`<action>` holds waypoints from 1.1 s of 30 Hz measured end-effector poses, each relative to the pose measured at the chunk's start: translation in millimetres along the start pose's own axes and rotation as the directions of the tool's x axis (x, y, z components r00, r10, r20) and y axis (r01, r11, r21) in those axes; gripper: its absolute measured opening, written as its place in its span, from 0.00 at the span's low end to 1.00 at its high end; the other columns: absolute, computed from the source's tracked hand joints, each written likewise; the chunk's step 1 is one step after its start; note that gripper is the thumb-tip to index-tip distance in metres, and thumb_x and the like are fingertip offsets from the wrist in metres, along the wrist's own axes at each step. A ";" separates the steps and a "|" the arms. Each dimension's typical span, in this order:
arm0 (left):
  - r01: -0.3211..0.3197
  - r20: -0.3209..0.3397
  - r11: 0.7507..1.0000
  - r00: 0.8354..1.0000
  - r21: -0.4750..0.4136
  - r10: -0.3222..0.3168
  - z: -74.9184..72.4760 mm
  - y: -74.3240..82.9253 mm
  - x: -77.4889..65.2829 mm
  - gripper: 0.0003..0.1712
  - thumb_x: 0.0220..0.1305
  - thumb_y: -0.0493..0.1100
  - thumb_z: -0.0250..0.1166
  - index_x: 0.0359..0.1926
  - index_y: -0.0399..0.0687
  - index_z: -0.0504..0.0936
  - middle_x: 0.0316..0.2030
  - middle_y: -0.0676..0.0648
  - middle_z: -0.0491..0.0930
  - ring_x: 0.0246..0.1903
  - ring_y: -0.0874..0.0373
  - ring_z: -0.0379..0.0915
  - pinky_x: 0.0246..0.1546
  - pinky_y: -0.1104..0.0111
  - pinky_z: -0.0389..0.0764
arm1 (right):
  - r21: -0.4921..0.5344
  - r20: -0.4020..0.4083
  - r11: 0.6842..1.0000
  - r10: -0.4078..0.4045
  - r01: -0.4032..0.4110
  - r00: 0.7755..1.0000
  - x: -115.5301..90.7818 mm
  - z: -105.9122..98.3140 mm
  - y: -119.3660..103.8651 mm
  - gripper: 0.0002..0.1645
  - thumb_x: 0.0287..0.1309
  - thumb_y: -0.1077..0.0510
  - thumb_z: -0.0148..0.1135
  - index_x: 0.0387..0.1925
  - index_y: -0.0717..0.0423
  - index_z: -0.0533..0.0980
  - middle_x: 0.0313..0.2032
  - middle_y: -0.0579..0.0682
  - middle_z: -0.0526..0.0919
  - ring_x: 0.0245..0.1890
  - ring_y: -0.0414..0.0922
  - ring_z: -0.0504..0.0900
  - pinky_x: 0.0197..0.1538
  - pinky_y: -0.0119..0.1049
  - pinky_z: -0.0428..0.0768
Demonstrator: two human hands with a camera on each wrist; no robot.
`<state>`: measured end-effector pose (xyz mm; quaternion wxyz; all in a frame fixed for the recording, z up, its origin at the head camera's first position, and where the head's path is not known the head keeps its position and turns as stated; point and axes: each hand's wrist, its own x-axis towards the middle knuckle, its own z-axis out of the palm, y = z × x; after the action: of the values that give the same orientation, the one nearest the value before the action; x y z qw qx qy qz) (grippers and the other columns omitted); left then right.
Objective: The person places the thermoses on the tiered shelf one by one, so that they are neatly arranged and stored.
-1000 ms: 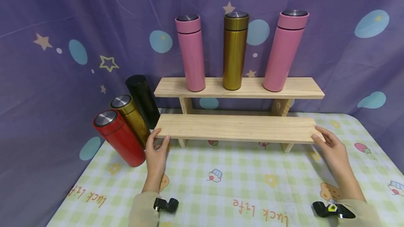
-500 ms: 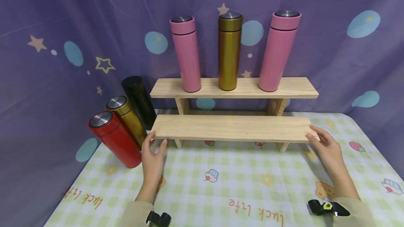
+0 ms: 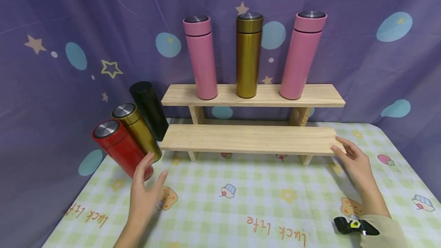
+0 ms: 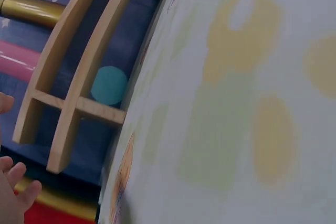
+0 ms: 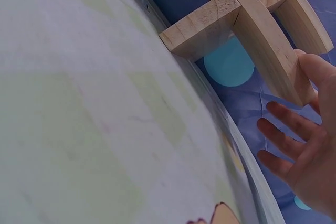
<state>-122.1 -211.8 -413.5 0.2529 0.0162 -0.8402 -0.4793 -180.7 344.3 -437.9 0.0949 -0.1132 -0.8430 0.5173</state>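
Observation:
A two-tier wooden shelf (image 3: 248,139) stands on the table. At the right end of its lower board, my right hand (image 3: 356,165) pinches the corner between thumb and index finger; the right wrist view shows the other fingers (image 5: 281,137) spread below the board. My left hand (image 3: 142,192) is apart from the shelf, thumb and fingers spread, holding nothing. It is nearest a red thermos bottle (image 3: 118,144) and covers part of its base. Behind that stand a gold thermos bottle (image 3: 139,129) and a black one (image 3: 149,106), left of the shelf.
On the upper board stand a pink thermos bottle (image 3: 201,60), a gold thermos (image 3: 249,60) and another pink thermos (image 3: 302,60), spaced apart. A checked tablecloth (image 3: 262,190) covers the table. The purple curtain (image 3: 361,68) hangs close behind the shelf.
My left hand has let go of the lower board's left corner and moved left and toward me, in front of the red thermos. The right hand has stayed at its corner.

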 end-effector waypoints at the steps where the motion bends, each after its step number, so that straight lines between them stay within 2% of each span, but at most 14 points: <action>1: -0.004 -0.014 1.000 1.000 0.003 0.004 -4.2 1.4 -2.0 0.36 0.62 0.35 0.69 0.70 0.54 0.69 0.69 0.52 0.66 0.62 0.61 0.64 0.56 0.79 0.64 | 0.000 -0.003 1.000 -0.003 0.003 1.000 0.1 0.0 0.1 0.37 0.66 0.36 0.58 0.73 0.36 0.63 0.72 0.62 0.59 0.69 0.53 0.65 0.65 0.33 0.66; 3: -0.005 -0.043 1.000 0.999 0.016 0.006 -12.3 2.7 -5.2 0.36 0.61 0.33 0.70 0.69 0.52 0.69 0.68 0.52 0.66 0.61 0.65 0.64 0.54 0.81 0.63 | -0.002 -0.009 1.000 -0.011 0.011 1.000 0.1 -0.1 0.4 0.37 0.65 0.37 0.58 0.73 0.37 0.64 0.71 0.61 0.60 0.65 0.43 0.69 0.56 0.21 0.68; 5: -0.001 -0.069 1.000 0.998 0.025 0.003 -20.1 2.8 -7.4 0.37 0.61 0.32 0.69 0.69 0.51 0.69 0.67 0.52 0.68 0.59 0.67 0.64 0.53 0.82 0.64 | 0.002 -0.018 1.000 -0.018 0.018 1.000 0.4 -0.2 0.8 0.37 0.65 0.37 0.59 0.72 0.37 0.64 0.71 0.60 0.61 0.59 0.34 0.71 0.45 0.14 0.67; 7: -0.008 -0.093 1.000 0.996 0.009 0.009 -28.0 1.9 -9.0 0.37 0.60 0.30 0.69 0.69 0.50 0.70 0.66 0.52 0.69 0.59 0.68 0.65 0.54 0.81 0.65 | 0.007 -0.026 1.000 -0.024 0.025 0.999 0.5 -0.1 1.1 0.37 0.65 0.37 0.59 0.72 0.38 0.65 0.70 0.60 0.62 0.53 0.27 0.71 0.43 0.13 0.67; 10: -0.022 -0.131 1.000 0.991 -0.001 0.022 -38.6 -2.4 -10.2 0.38 0.59 0.28 0.68 0.69 0.50 0.70 0.65 0.50 0.71 0.59 0.67 0.66 0.53 0.81 0.66 | 0.007 -0.032 1.000 -0.023 0.023 0.999 0.5 0.2 0.8 0.37 0.65 0.37 0.60 0.72 0.38 0.66 0.70 0.60 0.63 0.49 0.24 0.71 0.42 0.13 0.67; 12: -0.029 -0.161 1.000 0.987 -0.008 0.027 -44.9 -5.4 -10.8 0.38 0.59 0.27 0.68 0.69 0.49 0.70 0.64 0.49 0.71 0.59 0.66 0.67 0.52 0.80 0.67 | 0.000 -0.030 1.000 -0.017 0.017 0.999 0.5 0.5 0.2 0.37 0.65 0.37 0.59 0.72 0.38 0.65 0.70 0.59 0.63 0.52 0.27 0.72 0.44 0.14 0.67; 17: -0.004 -0.239 1.000 0.971 -0.006 0.002 -55.5 -14.8 -9.6 0.38 0.60 0.29 0.68 0.70 0.50 0.68 0.63 0.51 0.72 0.58 0.66 0.67 0.52 0.81 0.66 | -0.018 -0.021 1.000 0.001 -0.001 1.000 0.5 1.0 -1.5 0.37 0.65 0.35 0.59 0.73 0.36 0.64 0.71 0.57 0.61 0.65 0.45 0.69 0.54 0.24 0.68; 20: 0.007 -0.285 1.000 0.958 -0.002 -0.008 -59.0 -20.5 -6.6 0.38 0.61 0.30 0.68 0.70 0.51 0.67 0.62 0.52 0.73 0.57 0.68 0.68 0.51 0.81 0.66 | -0.022 -0.023 1.000 -0.002 0.002 1.000 0.3 0.8 -1.8 0.37 0.65 0.35 0.58 0.73 0.36 0.64 0.71 0.57 0.61 0.64 0.44 0.70 0.54 0.24 0.68; 24: -0.001 -0.326 1.000 0.945 -0.022 -0.006 -62.2 -27.5 -0.4 0.37 0.61 0.30 0.67 0.70 0.50 0.67 0.62 0.51 0.74 0.57 0.67 0.69 0.50 0.80 0.66 | -0.015 -0.025 1.000 -0.010 0.010 1.000 0.2 0.6 -1.2 0.37 0.65 0.36 0.59 0.72 0.36 0.64 0.71 0.57 0.61 0.61 0.39 0.71 0.47 0.18 0.68; 27: -0.003 -0.317 0.999 0.948 -0.039 -0.010 -63.8 -31.8 6.0 0.39 0.61 0.30 0.67 0.71 0.49 0.66 0.64 0.50 0.72 0.58 0.65 0.68 0.51 0.81 0.66 | -0.012 -0.022 1.000 -0.003 0.003 1.000 0.1 1.0 -0.1 0.37 0.65 0.36 0.59 0.72 0.36 0.64 0.71 0.59 0.61 0.64 0.44 0.70 0.50 0.19 0.68; 30: 0.027 -0.270 0.998 0.962 -0.059 -0.042 -64.8 -34.4 13.0 0.42 0.61 0.31 0.68 0.73 0.52 0.62 0.67 0.49 0.68 0.61 0.63 0.65 0.52 0.82 0.66 | -0.008 -0.015 1.000 0.008 -0.008 1.000 0.2 1.7 0.5 0.37 0.65 0.35 0.58 0.73 0.36 0.63 0.71 0.60 0.60 0.68 0.54 0.65 0.62 0.32 0.68; 33: 0.072 -0.208 0.994 0.974 -0.081 -0.088 -65.5 -36.5 19.7 0.46 0.62 0.33 0.69 0.75 0.57 0.58 0.70 0.49 0.64 0.64 0.61 0.62 0.54 0.82 0.64 | 0.006 -0.011 1.000 0.013 -0.013 1.000 0.5 2.3 0.4 0.37 0.65 0.35 0.58 0.73 0.36 0.63 0.72 0.61 0.59 0.69 0.61 0.62 0.68 0.47 0.64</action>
<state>-118.3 -289.0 -408.0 0.3217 0.0918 -0.7892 -0.5151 -181.7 342.6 -439.3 0.0966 -0.1211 -0.8401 0.5198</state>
